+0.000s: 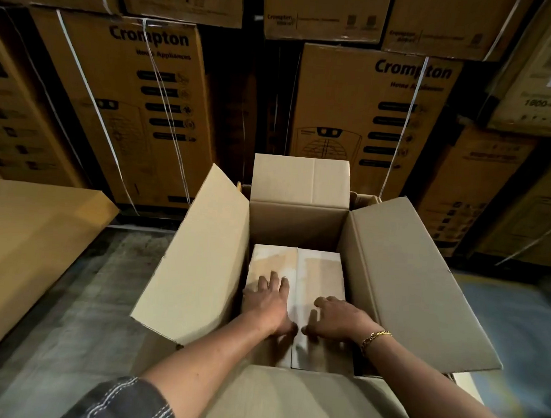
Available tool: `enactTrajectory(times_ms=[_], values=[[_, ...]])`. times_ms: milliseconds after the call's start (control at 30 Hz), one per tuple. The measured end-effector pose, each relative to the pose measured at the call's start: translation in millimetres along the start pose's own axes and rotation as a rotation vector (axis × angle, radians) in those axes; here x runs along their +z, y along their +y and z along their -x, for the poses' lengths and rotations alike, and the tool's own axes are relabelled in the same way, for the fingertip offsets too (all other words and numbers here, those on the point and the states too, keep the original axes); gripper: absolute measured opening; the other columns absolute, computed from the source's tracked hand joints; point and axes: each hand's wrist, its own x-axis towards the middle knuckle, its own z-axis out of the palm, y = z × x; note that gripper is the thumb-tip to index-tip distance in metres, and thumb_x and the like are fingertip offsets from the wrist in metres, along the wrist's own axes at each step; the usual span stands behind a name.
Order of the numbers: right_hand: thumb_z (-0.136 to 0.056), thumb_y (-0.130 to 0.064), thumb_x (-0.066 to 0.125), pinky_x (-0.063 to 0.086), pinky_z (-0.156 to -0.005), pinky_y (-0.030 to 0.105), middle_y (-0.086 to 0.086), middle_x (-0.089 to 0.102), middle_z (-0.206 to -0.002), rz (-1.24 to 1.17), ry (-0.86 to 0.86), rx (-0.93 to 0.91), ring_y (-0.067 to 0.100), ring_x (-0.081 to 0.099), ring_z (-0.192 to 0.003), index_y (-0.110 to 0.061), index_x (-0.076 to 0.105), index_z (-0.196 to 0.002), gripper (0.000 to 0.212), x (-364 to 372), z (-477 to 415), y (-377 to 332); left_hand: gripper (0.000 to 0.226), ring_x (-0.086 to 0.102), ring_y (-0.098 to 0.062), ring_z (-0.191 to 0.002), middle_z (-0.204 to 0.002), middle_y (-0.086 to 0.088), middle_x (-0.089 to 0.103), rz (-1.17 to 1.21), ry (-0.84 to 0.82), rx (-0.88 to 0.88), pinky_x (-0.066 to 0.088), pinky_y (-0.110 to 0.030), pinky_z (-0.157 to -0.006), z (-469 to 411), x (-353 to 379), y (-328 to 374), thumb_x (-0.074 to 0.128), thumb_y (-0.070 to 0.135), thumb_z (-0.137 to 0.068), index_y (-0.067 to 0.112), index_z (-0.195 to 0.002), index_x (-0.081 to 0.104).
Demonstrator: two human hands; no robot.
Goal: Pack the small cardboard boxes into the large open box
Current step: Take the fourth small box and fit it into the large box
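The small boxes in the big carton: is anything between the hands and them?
Nothing visible. The left hand rests directly on the left small box, the right hand on the right small box. The flaps of the large box stand open, clear of both.

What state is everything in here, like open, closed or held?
Large open box: all four flaps spread open.
Left small box: closed, lying flat inside, left hand presses on it.
Right small box: closed, flat beside it, right hand touches it.
Crompton cartons: stacked, strapped shut.
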Motion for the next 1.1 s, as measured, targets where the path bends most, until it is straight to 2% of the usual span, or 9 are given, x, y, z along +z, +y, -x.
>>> enactTrajectory(times_ms=[100, 167, 200, 300, 433, 567, 767, 867, 1100], values=[[-0.088, -0.059, 0.059, 0.039, -0.112, 0.042, 0.011, 0.044, -0.150, 0.012, 0.010, -0.015, 0.030, 0.044, -0.138, -0.014, 0.040, -0.148, 0.078, -3, 0, 2, 0.104, 0.054, -0.035, -0.124, -0.165, -0.017, 0.016, 0.181, 0.084, 0.002, 0.052, -0.041, -0.088, 11, -12, -5, 0.063, 0.049, -0.087, 0.020, -0.160, -0.005], [-0.089, -0.057, 0.059, 0.041, -0.110, 0.041, 0.009, 0.045, -0.150, 0.022, 0.029, -0.012, 0.031, 0.046, -0.136, -0.015, 0.039, -0.149, 0.076, -6, 0, 1, 0.094, 0.061, -0.026, -0.092, -0.159, -0.018, 0.030, 0.240, 0.203, 0.013, 0.049, -0.034, -0.064, 23, -29, -25, 0.056, 0.034, -0.091, 0.021, -0.160, -0.006], [-0.088, -0.057, 0.059, 0.042, -0.108, 0.042, 0.008, 0.046, -0.148, 0.034, 0.039, -0.006, 0.031, 0.048, -0.135, -0.016, 0.040, -0.148, 0.075, -7, 0, -1, 0.090, 0.060, -0.024, -0.088, -0.154, -0.017, 0.039, 0.232, 0.267, 0.004, 0.048, -0.035, -0.063, 29, -38, -39, 0.053, 0.027, -0.092, 0.020, -0.161, -0.005], [-0.089, -0.061, 0.055, 0.046, -0.100, 0.043, 0.008, 0.052, -0.143, 0.098, 0.120, -0.014, 0.031, 0.054, -0.128, -0.019, 0.045, -0.143, 0.070, -8, -5, -15, 0.077, 0.061, -0.026, -0.099, -0.136, -0.014, 0.056, 0.146, 0.391, -0.030, 0.054, -0.040, -0.073, 48, -51, -66, 0.049, 0.020, -0.095, 0.016, -0.160, 0.007], [-0.090, -0.075, 0.040, 0.051, -0.091, 0.040, 0.015, 0.059, -0.135, 0.274, 0.294, 0.022, 0.031, 0.059, -0.120, -0.013, 0.043, -0.142, 0.081, 3, -19, -41, 0.065, 0.063, -0.028, -0.101, -0.135, -0.011, 0.055, 0.053, 0.379, 0.007, 0.051, -0.037, -0.072, 62, -35, -49, 0.042, 0.017, -0.100, 0.019, -0.159, 0.015], [-0.084, -0.075, 0.044, 0.055, -0.089, 0.046, 0.026, 0.052, -0.138, 0.351, 0.289, 0.105, 0.037, 0.057, -0.118, -0.009, 0.029, -0.150, 0.095, 23, -31, -48, 0.060, 0.065, -0.028, -0.101, -0.139, -0.009, 0.053, 0.069, 0.433, -0.011, 0.053, -0.040, -0.074, 58, -25, -53, 0.037, 0.013, -0.100, 0.019, -0.158, 0.022], [-0.083, -0.053, 0.051, 0.048, -0.080, 0.040, 0.012, 0.063, -0.126, 0.021, 0.322, 0.037, 0.035, 0.063, -0.113, -0.018, 0.046, -0.131, 0.059, -17, 0, -43, 0.063, 0.067, -0.025, -0.099, -0.135, -0.004, 0.056, 0.096, 0.495, 0.020, 0.053, -0.037, -0.071, 53, -17, -57, 0.040, 0.013, -0.100, 0.018, -0.160, 0.021], [-0.088, -0.046, 0.047, 0.051, -0.087, 0.043, 0.011, 0.068, -0.121, -0.133, 0.376, 0.106, 0.038, 0.064, -0.111, -0.024, 0.044, -0.135, 0.052, -36, 28, -12, 0.065, 0.067, -0.024, -0.098, -0.132, -0.002, 0.057, 0.113, 0.513, 0.024, 0.052, -0.036, -0.070, 51, -13, -59, 0.040, 0.015, -0.098, 0.020, -0.160, 0.021], [-0.094, -0.020, 0.049, 0.046, -0.070, 0.037, 0.008, 0.066, -0.104, -0.075, 0.318, 0.128, 0.033, 0.066, -0.100, -0.016, 0.041, -0.121, 0.028, -27, 59, 16, 0.066, 0.065, -0.026, -0.106, -0.136, -0.003, 0.057, 0.131, 0.457, 0.030, 0.051, -0.038, -0.076, 52, -27, -57, 0.043, 0.013, -0.096, 0.019, -0.159, 0.024]])
